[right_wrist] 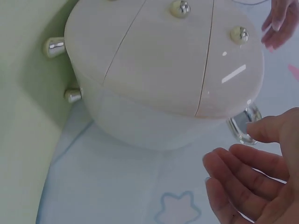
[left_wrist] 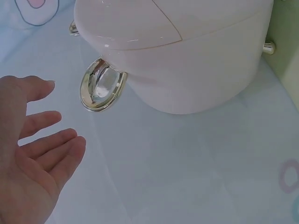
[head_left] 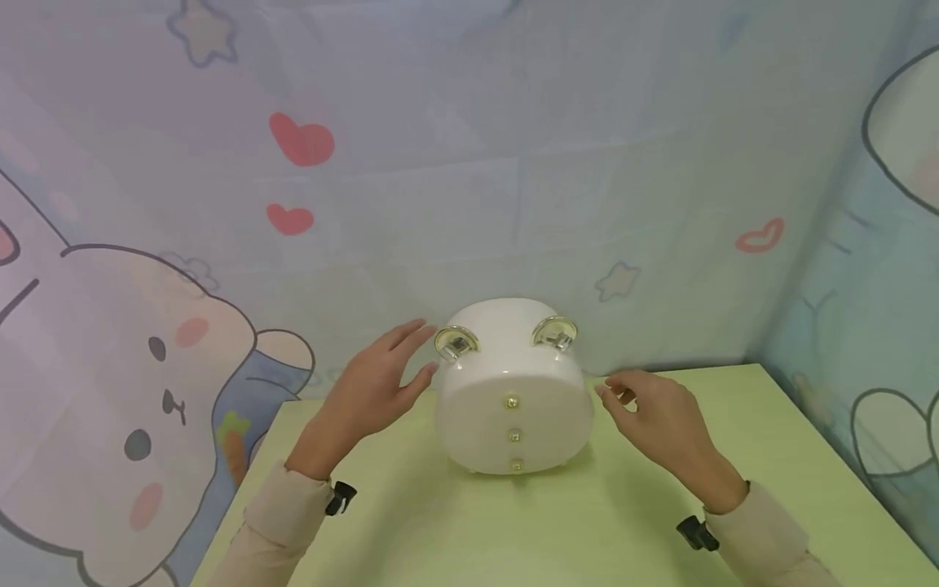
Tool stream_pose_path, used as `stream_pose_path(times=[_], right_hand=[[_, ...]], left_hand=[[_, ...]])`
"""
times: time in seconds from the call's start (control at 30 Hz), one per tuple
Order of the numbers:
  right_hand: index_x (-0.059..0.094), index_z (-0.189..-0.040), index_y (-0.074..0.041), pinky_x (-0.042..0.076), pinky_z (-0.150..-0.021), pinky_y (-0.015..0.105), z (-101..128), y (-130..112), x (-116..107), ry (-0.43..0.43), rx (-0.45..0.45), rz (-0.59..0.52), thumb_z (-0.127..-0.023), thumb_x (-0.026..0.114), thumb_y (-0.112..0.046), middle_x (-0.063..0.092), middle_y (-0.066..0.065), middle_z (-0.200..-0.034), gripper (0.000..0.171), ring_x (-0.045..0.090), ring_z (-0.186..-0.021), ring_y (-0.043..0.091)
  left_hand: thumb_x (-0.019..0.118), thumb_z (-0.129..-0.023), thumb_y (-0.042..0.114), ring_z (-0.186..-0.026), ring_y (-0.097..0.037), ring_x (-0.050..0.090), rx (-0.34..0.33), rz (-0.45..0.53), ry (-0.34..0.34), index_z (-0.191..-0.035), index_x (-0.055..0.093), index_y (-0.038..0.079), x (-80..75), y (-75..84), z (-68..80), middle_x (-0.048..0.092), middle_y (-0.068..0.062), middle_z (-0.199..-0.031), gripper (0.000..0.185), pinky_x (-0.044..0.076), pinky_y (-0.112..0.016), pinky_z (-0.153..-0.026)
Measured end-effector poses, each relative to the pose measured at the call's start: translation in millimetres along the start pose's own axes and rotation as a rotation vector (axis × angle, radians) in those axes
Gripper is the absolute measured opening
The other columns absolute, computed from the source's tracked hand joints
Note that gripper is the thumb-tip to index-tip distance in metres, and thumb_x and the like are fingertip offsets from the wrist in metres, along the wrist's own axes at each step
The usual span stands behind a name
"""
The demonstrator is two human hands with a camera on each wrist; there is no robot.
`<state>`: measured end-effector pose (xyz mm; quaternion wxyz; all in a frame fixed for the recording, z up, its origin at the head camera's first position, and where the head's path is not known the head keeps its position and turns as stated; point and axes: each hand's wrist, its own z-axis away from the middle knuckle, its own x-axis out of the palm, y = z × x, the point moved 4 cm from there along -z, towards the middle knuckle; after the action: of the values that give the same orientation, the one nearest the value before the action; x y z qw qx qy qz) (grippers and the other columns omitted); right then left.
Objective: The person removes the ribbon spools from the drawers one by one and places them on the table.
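A white, glossy, rounded box (head_left: 550, 424) stands on small gold feet (right_wrist: 56, 47), with seams across its front like stacked drawers. Three gold knobs (head_left: 512, 403) run down the middle of that front. On its top sit two gold-rimmed ears, a left ear (head_left: 456, 342) and a right ear (head_left: 555, 333). My left hand (head_left: 370, 383) hovers by the left ear, fingers relaxed and holding nothing. To the right of the box is my right hand (head_left: 660, 416), its fingers loosely bent with nothing in them. In the right wrist view its thumb overlaps the right ear (right_wrist: 243, 125).
The box stands on a light green tabletop (head_left: 411, 530) near its back edge. Behind it hangs a pale printed cloth (head_left: 440, 204) with hearts, stars and a large rabbit (head_left: 110, 367). More cloth (head_left: 844, 326) closes off the right side. Black straps show at both cuffs.
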<state>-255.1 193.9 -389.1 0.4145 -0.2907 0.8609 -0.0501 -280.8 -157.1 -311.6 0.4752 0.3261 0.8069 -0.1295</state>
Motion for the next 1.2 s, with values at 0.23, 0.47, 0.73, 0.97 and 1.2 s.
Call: stream_pose_path(times=[0.23, 0.47, 0.73, 0.97, 1.2], right_hand=[[0.078, -0.086, -0.016, 0.052, -0.059, 0.023, 4, -24, 6, 0.067, -0.111, -0.026, -0.089, 0.081, -0.012, 0.074, -0.009, -0.078, 0.006, 0.067, -0.068, 0.006], [0.078, -0.085, -0.015, 0.050, -0.057, 0.019, 3, -51, 18, 0.088, -0.180, -0.043, -0.086, 0.082, -0.012, 0.073, -0.007, -0.076, 0.006, 0.066, -0.067, 0.007], [0.076, -0.097, -0.010, 0.059, -0.063, 0.027, 2, -73, 36, 0.103, -0.328, -0.039, -0.082, 0.088, -0.014, 0.076, 0.002, -0.098, 0.019, 0.073, -0.083, 0.015], [0.076, -0.108, -0.005, 0.062, -0.070, 0.030, 4, -84, 47, 0.122, -0.397, -0.073, -0.077, 0.090, -0.007, 0.071, 0.010, -0.109, 0.034, 0.071, -0.093, 0.021], [0.074, -0.111, -0.004, 0.064, -0.075, 0.033, -3, -94, 55, 0.159, -0.487, 0.000, -0.077, 0.090, -0.009, 0.071, 0.011, -0.109, 0.038, 0.071, -0.093, 0.022]], left_hand=[[0.066, -0.103, 0.040, -0.142, -0.036, 0.059, 0.053, 0.017, -0.148, -0.157, 0.050, 0.013, 0.6, 7.3, -14.6, 0.045, -0.013, -0.166, 0.062, 0.057, -0.055, -0.107], [0.050, -0.108, 0.056, -0.163, -0.024, 0.030, 0.011, 0.063, -0.299, -0.166, 0.033, 0.020, 8.1, 7.2, -21.8, 0.031, 0.001, -0.174, 0.071, 0.039, -0.054, -0.127], [0.038, -0.115, 0.041, -0.165, -0.025, 0.023, 0.034, 0.014, -0.372, -0.167, 0.028, 0.017, 17.4, -0.3, -25.0, 0.025, -0.001, -0.176, 0.059, 0.028, -0.050, -0.133], [0.039, -0.114, 0.040, -0.164, -0.029, 0.025, 0.052, -0.015, -0.390, -0.167, 0.029, 0.015, 19.7, -1.5, -27.0, 0.027, -0.005, -0.175, 0.059, 0.029, -0.051, -0.132], [0.040, -0.114, 0.040, -0.163, -0.028, 0.028, 0.078, -0.037, -0.374, -0.166, 0.033, 0.015, 17.2, 5.6, -33.6, 0.031, -0.006, -0.174, 0.058, 0.030, -0.049, -0.132]])
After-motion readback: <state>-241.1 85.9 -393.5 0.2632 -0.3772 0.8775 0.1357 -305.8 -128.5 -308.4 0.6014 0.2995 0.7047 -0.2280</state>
